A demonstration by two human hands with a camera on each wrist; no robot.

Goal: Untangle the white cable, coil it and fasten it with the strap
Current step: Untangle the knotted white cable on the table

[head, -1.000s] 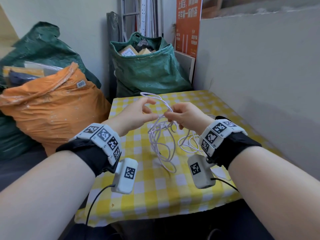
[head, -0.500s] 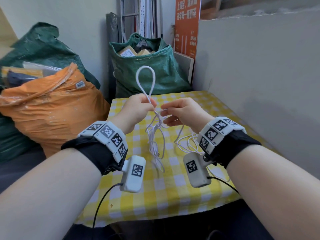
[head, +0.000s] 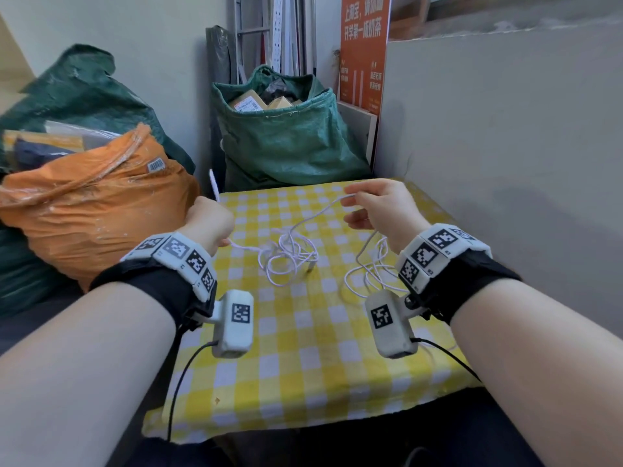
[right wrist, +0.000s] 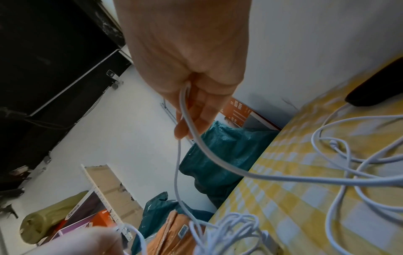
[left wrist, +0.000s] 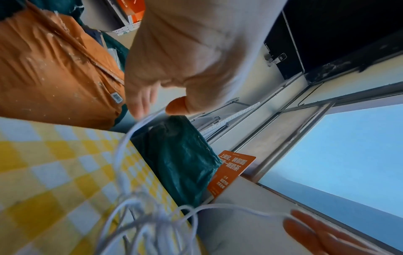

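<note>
The white cable [head: 286, 254] lies in a loose tangle on the yellow checked tablecloth [head: 303, 348], between my hands. My left hand [head: 215, 210] grips one strand in a fist at the table's left edge; a short piece of cable sticks up above it. My right hand [head: 350, 203] pinches another strand at the far right, held a little above the cloth. In the right wrist view the cable [right wrist: 185, 110] runs along my curled fingers down to the tangle [right wrist: 229, 224]. In the left wrist view the strand [left wrist: 152, 117] passes under my thumb. I see no strap for certain.
More white loops [head: 371, 274] lie under my right wrist. A black object [right wrist: 375, 86] sits on the cloth by the grey wall [head: 505, 146]. An orange sack [head: 94, 203] stands left of the table, a green sack [head: 286, 136] behind it.
My hands were close together and raised, holding up a loop. They have moved apart and down, the loop is gone, and the tangle now rests on the cloth between them.
</note>
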